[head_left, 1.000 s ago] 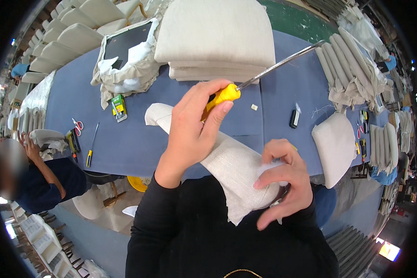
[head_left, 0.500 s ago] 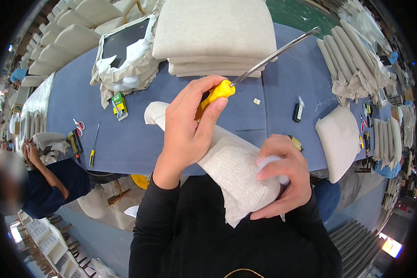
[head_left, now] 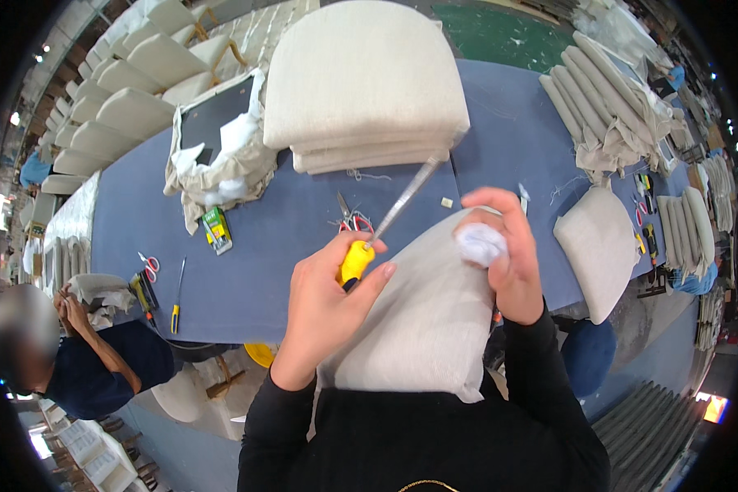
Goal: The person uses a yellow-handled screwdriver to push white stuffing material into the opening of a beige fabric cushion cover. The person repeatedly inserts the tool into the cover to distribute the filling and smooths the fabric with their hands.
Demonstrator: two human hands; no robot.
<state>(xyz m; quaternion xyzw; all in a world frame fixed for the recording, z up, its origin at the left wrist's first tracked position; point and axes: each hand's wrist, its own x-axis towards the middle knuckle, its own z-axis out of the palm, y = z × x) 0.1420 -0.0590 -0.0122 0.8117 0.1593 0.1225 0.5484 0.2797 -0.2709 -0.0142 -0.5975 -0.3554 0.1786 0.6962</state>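
My left hand [head_left: 330, 305] is closed around the yellow and black handle of a screwdriver [head_left: 357, 264]. Its long metal shaft points up and away to the right, slightly blurred. Between the fingers of my right hand [head_left: 510, 261] is a wad of white stuffing [head_left: 480, 243]. A beige fabric-covered chair pad [head_left: 422, 336] lies in front of my body, its near edge against my black top and its far end over the table. Both hands are above it. Red-handled scissors [head_left: 354, 220] lie on the table beyond my left hand.
Beige pads [head_left: 365, 82] are stacked on the blue table [head_left: 303, 201], beside an unfinished cover [head_left: 221, 168] with stuffing. More folded covers [head_left: 603, 107] and a single pad [head_left: 596, 250] are at right. A green-yellow box [head_left: 216, 230] and another screwdriver [head_left: 178, 297] lie left, near a seated co-worker [head_left: 107, 361].
The chair pad has been turned so its broad side faces up. My left hand has lowered the screwdriver. My right hand has moved up with the stuffing, and the red-handled scissors have come into sight.
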